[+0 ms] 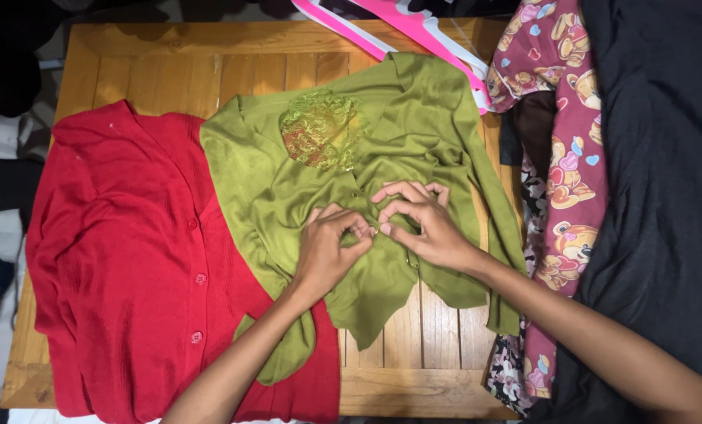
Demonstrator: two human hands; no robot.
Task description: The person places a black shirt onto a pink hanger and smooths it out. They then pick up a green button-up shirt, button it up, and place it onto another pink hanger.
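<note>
Green top (413, 133) mid-frame: left hand (327, 251) and right hand (421, 224) both pinch its button placket; fingertips hide the button, red cardigan (123, 259) partly underneath

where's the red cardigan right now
In the head view the red cardigan lies flat on the left side of the wooden table, its right edge tucked under the green top.

a home, by the look of it — a slatted wooden table (209, 71) heaped with clothes, pink plastic hangers (398, 27) at its far edge, garments piled round — laundry sorting.
</note>
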